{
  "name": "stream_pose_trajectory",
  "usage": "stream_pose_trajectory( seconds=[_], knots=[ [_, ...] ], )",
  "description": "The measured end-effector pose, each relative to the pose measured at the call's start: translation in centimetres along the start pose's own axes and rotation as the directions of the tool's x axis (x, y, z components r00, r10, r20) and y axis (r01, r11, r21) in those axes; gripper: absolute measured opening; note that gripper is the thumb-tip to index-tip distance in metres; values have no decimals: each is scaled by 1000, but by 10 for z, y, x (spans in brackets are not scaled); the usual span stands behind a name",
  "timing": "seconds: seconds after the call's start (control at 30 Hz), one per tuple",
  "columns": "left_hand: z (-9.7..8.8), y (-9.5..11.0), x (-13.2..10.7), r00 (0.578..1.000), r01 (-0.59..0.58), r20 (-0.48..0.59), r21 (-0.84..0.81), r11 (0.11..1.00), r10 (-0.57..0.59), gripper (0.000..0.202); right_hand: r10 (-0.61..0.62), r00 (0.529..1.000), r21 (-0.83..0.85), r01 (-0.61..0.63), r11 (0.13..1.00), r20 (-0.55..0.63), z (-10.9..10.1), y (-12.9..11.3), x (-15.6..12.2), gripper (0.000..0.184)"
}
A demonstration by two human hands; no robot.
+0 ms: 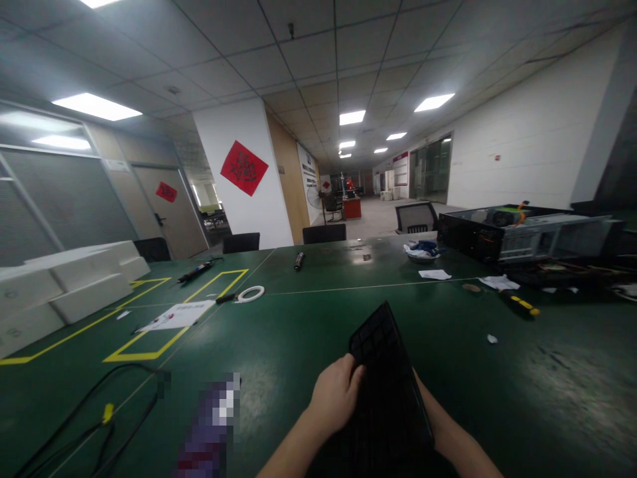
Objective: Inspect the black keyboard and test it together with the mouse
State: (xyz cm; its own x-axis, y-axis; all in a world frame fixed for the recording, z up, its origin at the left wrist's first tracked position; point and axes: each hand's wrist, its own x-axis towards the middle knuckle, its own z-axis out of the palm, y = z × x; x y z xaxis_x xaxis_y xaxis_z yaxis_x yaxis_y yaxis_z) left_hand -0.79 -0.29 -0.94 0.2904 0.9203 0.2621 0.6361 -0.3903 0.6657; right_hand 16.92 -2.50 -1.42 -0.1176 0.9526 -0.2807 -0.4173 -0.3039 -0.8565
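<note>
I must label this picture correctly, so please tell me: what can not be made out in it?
Right hand: head view, hidden behind the keyboard.
Key markings: head view, too dark to read.
Purple object: head view, blurred by blocks and cut off by the bottom edge.
Sheet: head view, its print too small to read.

We've got a green table [293,338] spreading out beneath our fingers [357,378], and off to their left lie a white sheet [192,312], a white ring [261,292] and a looping black cable [134,364]. Beyond our fingers, rightward, we spot a bowl [419,258], a yellow-and-black screwdriver [520,303] and an open computer case [522,236]!
</note>
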Motion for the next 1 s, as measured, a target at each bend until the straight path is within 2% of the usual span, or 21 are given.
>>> stream_pose_trajectory(
  seconds=[0.1, 0.23, 0.33, 0.43, 0.5, 0.57, 0.67, 0.8, 1.0],
  knots=[
    [-1, -2, 0, 997, -41, 63, 3, 999, 40, 28, 21, 1000, 1, -21, 1000, 11, 2, -3, -4, 40],
    [2, 1, 4, 993, 45, 104, 172, 984, -63, 42, 66, 998, 15, -66, 998, 18, 4, -4, -5, 42],
    [1, 5, 6, 991, 68, 90, 308, 949, -100, 49, 9, 1000, -17, -9, 1000, 15, 1, 0, -1, 41],
    [2, 8, 5, 990, 65, 95, 379, 923, -109, 47, -32, 999, -42, 34, 999, 40, -2, 4, 3, 39],
    [4, 8, 4, 985, 66, 123, 384, 921, -122, 43, 7, 999, -13, -6, 1000, 51, -1, 4, 2, 41],
    [5, 6, 4, 982, 67, 141, 353, 933, -123, 39, 76, 996, 31, -77, 997, 50, 1, 1, -1, 45],
    [1, 4, 3, 984, 34, 166, 210, 977, -70, 27, 120, 992, 70, -122, 990, 45, 5, -4, -7, 47],
    [-5, 4, 3, 982, 22, 189, 5, 1000, -23, 16, 91, 996, 78, -92, 993, 12, 7, -9, -12, 49],
    [-6, 5, 2, 990, -35, 129, -104, 994, 48, 14, 54, 998, 56, -54, 997, -10, 5, -6, -8, 45]
  ],
)
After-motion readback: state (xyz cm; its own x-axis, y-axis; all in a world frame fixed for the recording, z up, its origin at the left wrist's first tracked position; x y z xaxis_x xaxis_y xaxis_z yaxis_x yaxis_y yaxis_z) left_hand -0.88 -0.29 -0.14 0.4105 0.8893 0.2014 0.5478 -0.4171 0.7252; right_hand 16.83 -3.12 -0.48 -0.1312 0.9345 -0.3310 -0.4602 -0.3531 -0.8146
